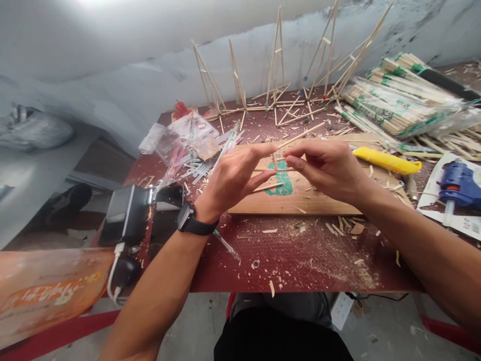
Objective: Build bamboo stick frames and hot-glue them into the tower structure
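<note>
Over that flat tan wooden board (259,206), left hand (235,173) part-open, right hand (326,164) pinched tighter, both gripping slim pale wooden sticks (274,161).

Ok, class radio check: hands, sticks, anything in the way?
Left hand and right hand pinching sticks above board. One slants off rightward. Yellow tool near right hand; shavings litter table.

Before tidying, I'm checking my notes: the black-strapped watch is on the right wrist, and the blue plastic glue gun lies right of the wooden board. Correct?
Wrong wrist: the head view shows the black-strapped watch on the left wrist. The rest holds.
</note>
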Tool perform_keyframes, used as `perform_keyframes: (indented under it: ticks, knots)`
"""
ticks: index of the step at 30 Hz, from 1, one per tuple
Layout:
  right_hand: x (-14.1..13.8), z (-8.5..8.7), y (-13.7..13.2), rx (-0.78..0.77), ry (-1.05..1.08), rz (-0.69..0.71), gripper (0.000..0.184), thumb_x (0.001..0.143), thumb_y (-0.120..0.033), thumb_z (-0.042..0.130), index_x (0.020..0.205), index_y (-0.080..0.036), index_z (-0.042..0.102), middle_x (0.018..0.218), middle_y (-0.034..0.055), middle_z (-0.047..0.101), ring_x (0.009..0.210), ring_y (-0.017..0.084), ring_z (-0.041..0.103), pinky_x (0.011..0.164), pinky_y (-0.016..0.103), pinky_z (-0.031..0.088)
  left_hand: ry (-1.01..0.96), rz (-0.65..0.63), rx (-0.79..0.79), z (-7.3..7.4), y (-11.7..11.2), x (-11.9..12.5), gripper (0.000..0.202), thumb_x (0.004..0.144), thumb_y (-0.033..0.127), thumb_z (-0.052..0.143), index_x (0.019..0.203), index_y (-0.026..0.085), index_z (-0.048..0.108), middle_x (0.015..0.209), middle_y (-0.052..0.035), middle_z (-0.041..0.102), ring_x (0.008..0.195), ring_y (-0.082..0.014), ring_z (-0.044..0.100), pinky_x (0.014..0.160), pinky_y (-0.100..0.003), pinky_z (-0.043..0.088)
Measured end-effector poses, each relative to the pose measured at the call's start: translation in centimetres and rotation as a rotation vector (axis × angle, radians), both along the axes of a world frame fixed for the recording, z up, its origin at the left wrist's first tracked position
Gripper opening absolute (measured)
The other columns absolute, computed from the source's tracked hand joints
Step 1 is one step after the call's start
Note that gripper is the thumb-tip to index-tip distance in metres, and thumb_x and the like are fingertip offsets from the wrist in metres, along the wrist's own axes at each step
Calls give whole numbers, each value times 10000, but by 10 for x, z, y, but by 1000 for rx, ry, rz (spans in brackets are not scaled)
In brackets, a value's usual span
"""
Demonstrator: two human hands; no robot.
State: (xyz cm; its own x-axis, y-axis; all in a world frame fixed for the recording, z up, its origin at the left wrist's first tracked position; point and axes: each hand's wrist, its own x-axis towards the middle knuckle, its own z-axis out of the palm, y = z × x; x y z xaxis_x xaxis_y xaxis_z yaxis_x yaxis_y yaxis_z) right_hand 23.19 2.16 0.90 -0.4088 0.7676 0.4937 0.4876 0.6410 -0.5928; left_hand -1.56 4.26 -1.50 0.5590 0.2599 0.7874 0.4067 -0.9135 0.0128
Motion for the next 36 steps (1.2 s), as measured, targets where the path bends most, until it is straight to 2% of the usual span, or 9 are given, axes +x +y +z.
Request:
perform_keyframes:
  ticks: [4,12,21,24,30,36]
  knots:
    - [0,1,-1,-22,8,-2,167,1000,-253,664,954,-204,817,823,28,768,700,147,608,676,331,461,-11,3,19,1,0,1,463,1041,288,757,1429,192,522,1203,-76,809,1061,-202,832,916,-332,708]
    - [0,-9,3,-44,105,14,165,985,-248,685,980,-186,838,897,55,801,765,165,647,703,335,501,-30,-9,8,-1,-1,3,479,1026,270,774,1433,197,533,1214,-82,811,1074,-205,827,935,-344,704]
    - [1,-4,2,-85,87,30,145,981,-252,692,978,-224,834,931,51,817,776,180,666,723,358,535,-11,-8,-5,-1,-2,2,492,1044,269,749,1474,212,516,1250,-83,804,1106,-207,823,950,-360,707]
    - [1,-3,3,-81,84,42,153,984,-249,686,982,-224,837,950,49,824,779,174,668,711,348,526,-15,-16,-6,-1,-1,2,447,1044,246,745,1435,191,536,1244,-93,806,1106,-211,822,947,-356,709]
    - [6,-3,6,-75,33,28,141,975,-312,727,1003,-243,847,844,13,784,700,151,603,664,333,481,-24,10,-15,-2,0,0,471,1045,290,748,1442,202,512,1196,-75,800,1058,-209,827,907,-355,718]
    - [6,-7,9,-120,86,42,187,980,-340,729,992,-191,843,860,34,783,730,151,614,671,322,465,-26,15,-50,-4,-1,0,478,1053,325,735,1454,226,494,1201,-68,792,1065,-211,830,918,-357,716]
